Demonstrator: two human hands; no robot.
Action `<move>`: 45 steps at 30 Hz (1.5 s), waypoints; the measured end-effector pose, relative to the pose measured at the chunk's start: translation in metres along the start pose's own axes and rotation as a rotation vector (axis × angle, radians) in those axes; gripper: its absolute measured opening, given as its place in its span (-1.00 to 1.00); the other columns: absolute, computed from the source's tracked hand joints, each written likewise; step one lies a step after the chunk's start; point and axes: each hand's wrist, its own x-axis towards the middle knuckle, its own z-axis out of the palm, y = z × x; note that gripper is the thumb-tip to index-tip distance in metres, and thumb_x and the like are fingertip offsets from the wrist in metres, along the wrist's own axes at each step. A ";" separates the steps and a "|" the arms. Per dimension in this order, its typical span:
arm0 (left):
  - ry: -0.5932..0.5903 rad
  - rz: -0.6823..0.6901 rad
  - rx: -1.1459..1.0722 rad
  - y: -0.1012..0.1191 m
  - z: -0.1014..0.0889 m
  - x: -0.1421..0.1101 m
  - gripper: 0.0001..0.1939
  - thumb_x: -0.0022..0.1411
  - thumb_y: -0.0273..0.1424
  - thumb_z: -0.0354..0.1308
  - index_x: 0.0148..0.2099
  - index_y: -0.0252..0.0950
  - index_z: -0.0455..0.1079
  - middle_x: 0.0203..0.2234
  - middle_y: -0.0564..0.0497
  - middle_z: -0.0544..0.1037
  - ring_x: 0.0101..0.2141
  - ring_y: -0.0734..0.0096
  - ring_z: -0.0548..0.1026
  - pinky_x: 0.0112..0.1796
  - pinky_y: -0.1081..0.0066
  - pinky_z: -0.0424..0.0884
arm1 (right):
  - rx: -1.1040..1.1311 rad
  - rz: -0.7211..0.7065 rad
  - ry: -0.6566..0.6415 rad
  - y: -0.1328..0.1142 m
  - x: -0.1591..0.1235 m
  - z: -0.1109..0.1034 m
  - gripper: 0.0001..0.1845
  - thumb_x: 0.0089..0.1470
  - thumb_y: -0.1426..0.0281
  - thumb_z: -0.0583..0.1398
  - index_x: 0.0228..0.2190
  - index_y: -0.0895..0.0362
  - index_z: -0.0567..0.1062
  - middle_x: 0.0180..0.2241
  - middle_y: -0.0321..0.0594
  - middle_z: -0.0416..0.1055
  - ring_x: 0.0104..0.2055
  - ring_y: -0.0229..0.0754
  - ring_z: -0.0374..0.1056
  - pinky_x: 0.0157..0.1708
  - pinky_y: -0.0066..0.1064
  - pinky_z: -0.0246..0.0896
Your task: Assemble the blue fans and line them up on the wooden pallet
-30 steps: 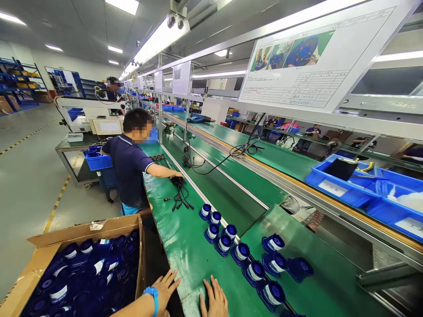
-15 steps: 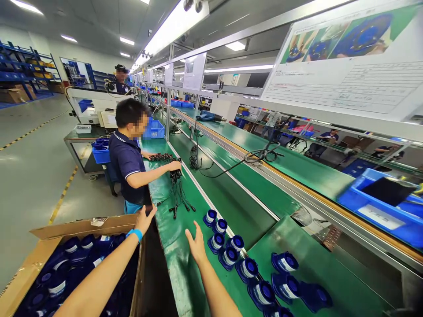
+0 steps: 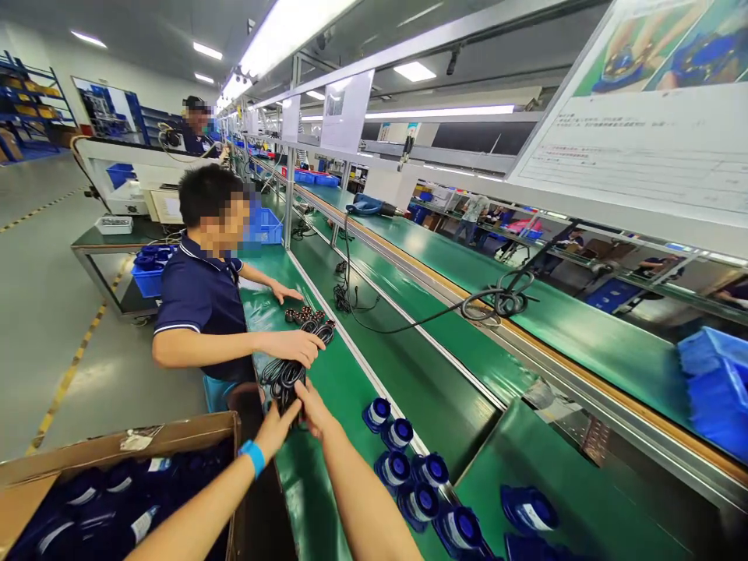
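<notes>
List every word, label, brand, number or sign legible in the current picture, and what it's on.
No text can be quoted with certainty.
Large printed sheet, upper right: lines of print and photos, too blurred to read.
Hanging sheets farther along the rail: too small to read.
White label on a blue part of the kind on the bench: unreadable.
Black cables: no visible lettering.

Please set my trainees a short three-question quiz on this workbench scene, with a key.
1. True or false: the camera wearer's blue wristband is on the right wrist.
2. The wearer's left hand and right hand are at: A) a printed sheet; B) black cables; C) a blue bin.
3. Fill in: the cardboard box stands on the wearer's ___ side.

Key: 1 false (blue wristband on the left); 2 B; 3 left.
</notes>
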 end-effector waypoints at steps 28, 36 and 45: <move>-0.130 0.573 1.290 -0.042 0.018 -0.096 -0.05 0.05 -0.14 0.26 0.45 -0.11 0.02 0.47 -0.10 -0.18 0.41 -0.23 -0.26 0.27 -0.31 -0.20 | 0.097 0.470 0.201 0.107 -0.499 -0.087 -0.82 -0.33 0.30 0.20 -0.56 0.11 0.38 -0.66 -0.34 0.38 -0.74 -0.41 0.16 -0.80 -0.66 -0.06; -0.536 0.874 1.235 -0.050 0.082 -0.095 -0.31 0.24 -0.17 0.10 0.40 0.07 0.08 0.45 0.04 -0.06 0.42 -0.08 -0.20 0.30 -0.22 -0.24 | 0.155 0.624 0.331 0.118 -0.647 -0.108 -0.82 -0.34 0.33 0.24 -0.55 0.11 0.41 -0.63 -0.30 0.37 -0.72 -0.43 0.13 -0.74 -0.67 -0.12; -0.701 0.861 1.119 -0.069 0.148 -0.235 -0.40 0.36 -0.40 -0.12 0.39 0.12 0.06 0.43 0.13 -0.01 0.42 0.04 -0.16 0.32 -0.07 -0.11 | 0.161 0.644 0.806 0.156 -0.807 -0.136 -0.67 -0.30 0.11 0.13 -0.48 0.07 0.38 -0.50 -0.19 0.41 -0.70 -0.44 0.02 -0.66 -0.49 -0.19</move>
